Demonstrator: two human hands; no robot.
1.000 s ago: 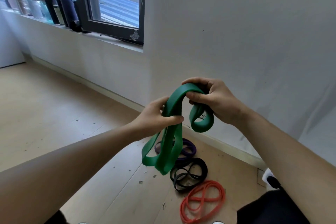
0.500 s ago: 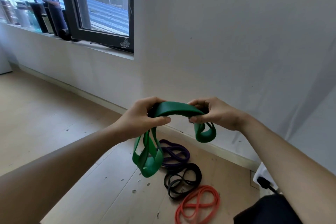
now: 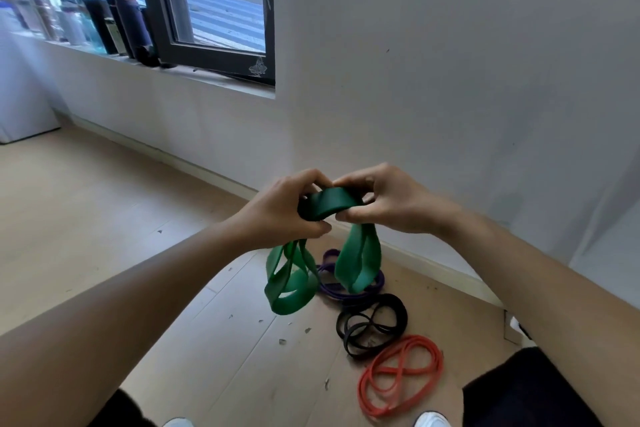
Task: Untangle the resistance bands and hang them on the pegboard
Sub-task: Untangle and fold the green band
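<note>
Both hands hold the green band (image 3: 327, 206) up in the air in front of the wall (image 3: 450, 80). The left hand (image 3: 287, 208) has its fingers curled round the band's left end, thumb below; the right hand (image 3: 384, 201) pinches the right end between thumb and curled fingers. A short arch of band spans between them, and loops hang down from each hand, a tangled bunch under the left, one loop under the right. Below the green band, on the floor (image 3: 104, 218), lie the purple band (image 3: 346, 288), partly hidden behind the hanging loops, then the black band (image 3: 372, 324) and the red band (image 3: 401, 374), each nearer the person than the last
</note>
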